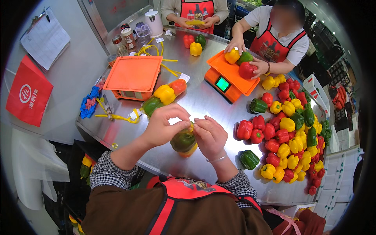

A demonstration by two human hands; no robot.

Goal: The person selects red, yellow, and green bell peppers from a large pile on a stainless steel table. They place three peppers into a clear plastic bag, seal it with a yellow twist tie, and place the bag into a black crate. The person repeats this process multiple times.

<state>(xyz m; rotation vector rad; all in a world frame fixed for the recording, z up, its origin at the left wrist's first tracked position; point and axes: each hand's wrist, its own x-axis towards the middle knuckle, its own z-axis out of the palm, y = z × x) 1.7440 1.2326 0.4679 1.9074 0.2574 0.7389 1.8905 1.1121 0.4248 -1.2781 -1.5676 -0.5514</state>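
A clear bag of bell peppers (182, 143) stands upright before me, a green pepper uppermost and yellow-orange showing beneath. My left hand (169, 124) pinches the gathered neck of this bag between thumb and forefinger. On the opposite side my right hand (211, 136) has its fingertips on the same neck, where a bit of yellow tie shows. Just beyond my left hand lies another filled bag (165, 94) with a green, a yellow and a red pepper in a row. To the right of my right hand sits a loose green bell pepper (249, 159).
An orange scale (133, 73) stands at left, near yellow ties (123, 117) and a knife (108, 108). Across the steel table, a co-worker's hands hold peppers on a second scale (217, 63). Another person holds something yellow (195, 22). Heaped peppers (289, 141) cover the right side.
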